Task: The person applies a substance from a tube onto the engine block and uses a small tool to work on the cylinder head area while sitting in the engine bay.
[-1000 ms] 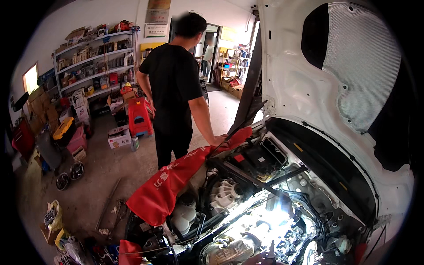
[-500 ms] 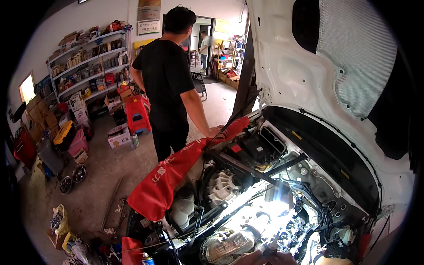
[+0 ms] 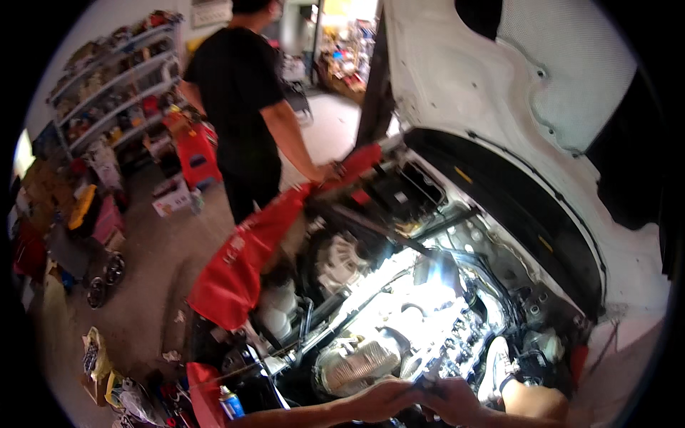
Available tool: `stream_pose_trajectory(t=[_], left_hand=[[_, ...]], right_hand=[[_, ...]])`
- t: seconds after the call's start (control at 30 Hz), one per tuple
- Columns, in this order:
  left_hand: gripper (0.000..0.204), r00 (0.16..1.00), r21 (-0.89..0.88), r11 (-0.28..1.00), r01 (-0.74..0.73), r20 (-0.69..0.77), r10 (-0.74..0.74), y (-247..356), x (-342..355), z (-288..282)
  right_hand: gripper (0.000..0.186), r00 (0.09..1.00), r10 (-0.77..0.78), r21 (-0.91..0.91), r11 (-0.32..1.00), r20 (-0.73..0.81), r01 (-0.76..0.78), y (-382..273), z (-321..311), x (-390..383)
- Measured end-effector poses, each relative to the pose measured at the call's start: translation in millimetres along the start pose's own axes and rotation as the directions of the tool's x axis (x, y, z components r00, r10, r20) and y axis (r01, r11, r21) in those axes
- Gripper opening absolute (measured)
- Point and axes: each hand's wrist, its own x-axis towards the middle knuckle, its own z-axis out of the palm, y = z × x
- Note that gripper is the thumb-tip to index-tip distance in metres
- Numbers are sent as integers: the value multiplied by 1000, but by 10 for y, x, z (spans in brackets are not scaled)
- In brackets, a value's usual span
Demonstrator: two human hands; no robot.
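My left hand (image 3: 385, 397) and my right hand (image 3: 455, 402) meet at the lower middle, in front of the brightly lit engine (image 3: 460, 335). The fingers of both are bent inward around a small dark thing between them, too blurred to name. Just left and beyond lies a ribbed silvery heat shield (image 3: 367, 365), apart from my left hand. To the right of my right hand, a white sneaker (image 3: 496, 367) with dark laces rests among the engine parts, a bare leg (image 3: 535, 401) behind it. Glare washes out the middle of the engine.
A red cover (image 3: 235, 274) drapes the fender, and a person in black (image 3: 239, 107) rests a hand on it. The raised white hood (image 3: 464, 107) stands at right. A blue spray can (image 3: 230, 403) is at lower left. Shelves (image 3: 118, 85) and a red stool (image 3: 196, 153) stand beyond.
The view has tipped down, so the scene sits higher and slightly left. My hands and forearms, barely showing at the lower edge before, are now in full sight, held together.
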Motion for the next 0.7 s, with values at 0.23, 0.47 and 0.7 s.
stream_pose_trajectory(t=[0.23, 0.47, 0.7], left_hand=[[19, 989, 86, 996, 0, -149, 13, 85, 20, 52], [14, 992, 202, 976, -85, -79, 103, -21, -8, 0], [13, 950, 280, 948, -151, -225, 217, 1, 34, 127]], right_hand=[[23, 997, -59, 202, 977, -47, 67, 361, 26, 35], [20, 991, -57, 126, 989, -122, 72, 473, 162, 28], [12, 877, -327, -226, 939, -352, 259, 394, 247, -172]])
